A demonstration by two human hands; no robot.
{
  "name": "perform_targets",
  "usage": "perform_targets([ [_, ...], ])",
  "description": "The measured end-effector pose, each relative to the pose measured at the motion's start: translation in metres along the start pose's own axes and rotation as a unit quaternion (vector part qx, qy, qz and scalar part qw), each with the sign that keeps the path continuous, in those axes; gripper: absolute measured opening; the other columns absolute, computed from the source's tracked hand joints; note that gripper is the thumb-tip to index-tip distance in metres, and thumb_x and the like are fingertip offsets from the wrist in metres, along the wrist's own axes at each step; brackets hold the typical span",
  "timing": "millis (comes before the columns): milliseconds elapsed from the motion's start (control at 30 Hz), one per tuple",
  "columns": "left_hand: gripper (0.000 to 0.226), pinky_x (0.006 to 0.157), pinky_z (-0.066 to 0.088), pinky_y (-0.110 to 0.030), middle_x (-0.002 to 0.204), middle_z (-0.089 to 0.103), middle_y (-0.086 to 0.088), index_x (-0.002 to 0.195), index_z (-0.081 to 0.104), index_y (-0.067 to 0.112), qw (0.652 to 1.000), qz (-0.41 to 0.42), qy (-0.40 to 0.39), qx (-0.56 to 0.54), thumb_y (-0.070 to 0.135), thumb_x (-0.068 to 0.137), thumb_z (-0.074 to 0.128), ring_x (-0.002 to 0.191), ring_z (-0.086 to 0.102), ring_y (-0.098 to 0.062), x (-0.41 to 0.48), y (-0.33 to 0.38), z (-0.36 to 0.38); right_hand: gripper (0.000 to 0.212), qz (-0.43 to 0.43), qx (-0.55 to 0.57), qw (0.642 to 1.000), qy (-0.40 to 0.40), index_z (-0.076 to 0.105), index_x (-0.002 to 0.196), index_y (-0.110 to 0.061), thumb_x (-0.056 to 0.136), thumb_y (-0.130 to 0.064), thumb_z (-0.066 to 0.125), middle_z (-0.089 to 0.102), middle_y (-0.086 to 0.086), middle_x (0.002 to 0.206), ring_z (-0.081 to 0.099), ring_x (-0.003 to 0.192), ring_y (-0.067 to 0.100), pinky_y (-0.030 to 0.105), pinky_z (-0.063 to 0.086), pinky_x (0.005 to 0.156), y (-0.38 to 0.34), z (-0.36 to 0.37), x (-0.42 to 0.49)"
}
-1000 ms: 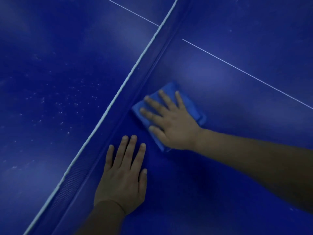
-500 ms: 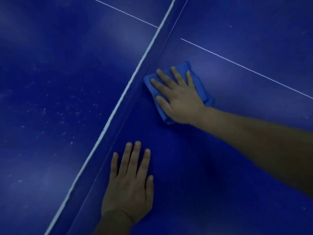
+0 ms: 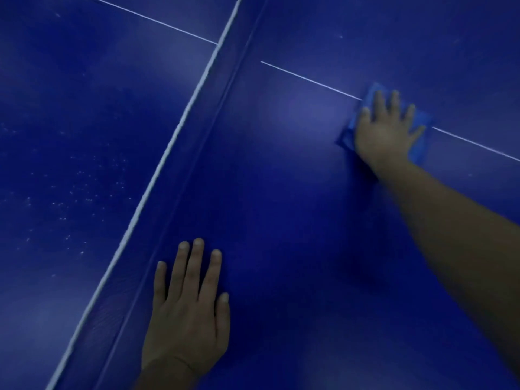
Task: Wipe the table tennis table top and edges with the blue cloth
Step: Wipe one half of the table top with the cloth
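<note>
- right hand [image 3: 389, 130] flat, fingers spread, pressing down on the blue cloth [image 3: 346, 135]; a bit blurred
- blue cloth lies on the tabletop [image 3: 281, 192], right over the white centre line [image 3: 309, 80], well apart from the net [image 3: 180, 130]
- left hand [image 3: 187, 313] flat on the tabletop, fingers straight and close together, just beside the net, holding nothing
- white specks [image 3: 84, 187] on the tabletop half beyond the net
</note>
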State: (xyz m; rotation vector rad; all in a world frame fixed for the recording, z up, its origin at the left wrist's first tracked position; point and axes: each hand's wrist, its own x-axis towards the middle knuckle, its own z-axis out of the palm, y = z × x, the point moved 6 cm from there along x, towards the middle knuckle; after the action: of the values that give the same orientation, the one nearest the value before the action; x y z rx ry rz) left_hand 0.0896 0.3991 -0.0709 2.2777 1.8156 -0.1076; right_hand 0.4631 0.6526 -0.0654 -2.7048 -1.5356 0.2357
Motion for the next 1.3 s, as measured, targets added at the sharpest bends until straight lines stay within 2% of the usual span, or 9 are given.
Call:
perform_targets([
  [167, 0.067, 0.120, 0.007, -0.055, 0.164, 0.021, -0.015, 0.153, 0.031, 0.009, 1.000, 0.000, 0.005, -0.006, 0.041, 0.094, 0.032, 0.152, 0.014, -0.031, 0.000, 0.002, -0.002, 0.059, 0.080, 0.025, 0.996, 0.032, 0.014, 0.161, -0.027, 0.104, -0.041, 0.023, 0.005, -0.001, 0.169, 0.003, 0.153, 0.040, 0.073, 0.003, 0.115, -0.005, -0.005, -0.021],
  [367, 0.066, 0.121, 0.004, -0.051, 0.163, 0.022, -0.014, 0.152, 0.032, 0.009, 1.000, -0.006, 0.020, -0.001, 0.042, 0.095, 0.031, 0.151, 0.016, -0.031, 0.001, 0.004, -0.002, 0.059, -0.371, -0.023, 0.927, -0.040, 0.025, 0.157, -0.036, 0.100, -0.048, 0.019, 0.015, -0.009, 0.168, 0.008, 0.154, 0.032, 0.065, 0.000, 0.118, -0.149, 0.035, -0.107],
  [433, 0.067, 0.122, 0.002, -0.050, 0.164, 0.021, -0.013, 0.153, 0.030, 0.010, 1.000, -0.004, 0.025, -0.007, 0.042, 0.094, 0.032, 0.152, 0.014, -0.030, 0.001, 0.003, -0.002, 0.057, -0.324, -0.046, 0.945, -0.013, 0.025, 0.158, -0.036, 0.102, -0.049, 0.021, 0.015, -0.008, 0.168, 0.011, 0.154, 0.031, 0.064, 0.005, 0.119, -0.095, 0.024, -0.075],
  [633, 0.068, 0.123, -0.002, -0.049, 0.164, 0.020, -0.014, 0.153, 0.030, 0.009, 1.000, 0.000, 0.018, -0.010, 0.041, 0.094, 0.031, 0.154, 0.009, -0.028, 0.001, 0.004, -0.003, 0.059, 0.148, 0.044, 0.988, 0.009, 0.011, 0.161, -0.034, 0.104, -0.048, 0.018, 0.001, -0.006, 0.169, -0.003, 0.154, 0.035, 0.069, 0.000, 0.117, 0.124, -0.023, 0.003],
  [700, 0.068, 0.123, -0.003, -0.050, 0.164, 0.018, -0.014, 0.154, 0.029, 0.009, 1.000, -0.005, 0.013, -0.011, 0.042, 0.095, 0.030, 0.154, 0.008, -0.028, 0.001, 0.004, -0.003, 0.059, 0.138, 0.040, 0.989, 0.020, 0.012, 0.161, -0.032, 0.104, -0.048, 0.020, 0.002, -0.004, 0.169, -0.002, 0.154, 0.037, 0.070, 0.000, 0.116, 0.096, -0.017, -0.016],
  [833, 0.068, 0.123, -0.003, -0.048, 0.164, 0.018, -0.013, 0.154, 0.031, 0.009, 1.000, -0.013, 0.010, -0.011, 0.043, 0.095, 0.029, 0.154, 0.007, -0.028, 0.002, 0.004, -0.002, 0.060, -0.238, -0.031, 0.971, -0.007, 0.022, 0.159, -0.035, 0.101, -0.053, 0.019, 0.017, -0.005, 0.168, 0.011, 0.154, 0.035, 0.067, 0.003, 0.117, -0.015, 0.026, -0.097],
  [900, 0.067, 0.123, -0.002, -0.049, 0.164, 0.018, -0.014, 0.153, 0.031, 0.008, 1.000, -0.011, 0.012, -0.011, 0.042, 0.095, 0.028, 0.154, 0.009, -0.029, 0.002, 0.004, -0.003, 0.061, -0.315, -0.048, 0.948, -0.025, 0.027, 0.157, -0.035, 0.100, -0.055, 0.020, 0.022, -0.006, 0.166, 0.016, 0.153, 0.034, 0.066, 0.007, 0.117, -0.005, 0.021, -0.093],
  [1100, 0.067, 0.123, -0.002, -0.049, 0.164, 0.018, -0.015, 0.154, 0.030, 0.009, 1.000, -0.010, 0.018, -0.009, 0.041, 0.096, 0.028, 0.153, 0.009, -0.030, 0.001, 0.005, -0.004, 0.060, 0.061, 0.013, 0.998, 0.002, 0.011, 0.160, -0.037, 0.103, -0.052, 0.020, 0.003, -0.008, 0.169, -0.001, 0.155, 0.032, 0.067, 0.001, 0.118, 0.152, -0.023, 0.006],
  [1300, 0.068, 0.123, -0.005, -0.047, 0.165, 0.017, -0.014, 0.154, 0.030, 0.009, 1.000, -0.015, 0.006, -0.006, 0.042, 0.094, 0.029, 0.154, 0.006, -0.027, 0.003, 0.004, -0.002, 0.057, -0.334, -0.058, 0.941, -0.004, 0.030, 0.157, -0.029, 0.105, -0.050, 0.023, 0.023, 0.000, 0.166, 0.017, 0.152, 0.037, 0.066, 0.010, 0.117, 0.112, 0.017, -0.188],
])
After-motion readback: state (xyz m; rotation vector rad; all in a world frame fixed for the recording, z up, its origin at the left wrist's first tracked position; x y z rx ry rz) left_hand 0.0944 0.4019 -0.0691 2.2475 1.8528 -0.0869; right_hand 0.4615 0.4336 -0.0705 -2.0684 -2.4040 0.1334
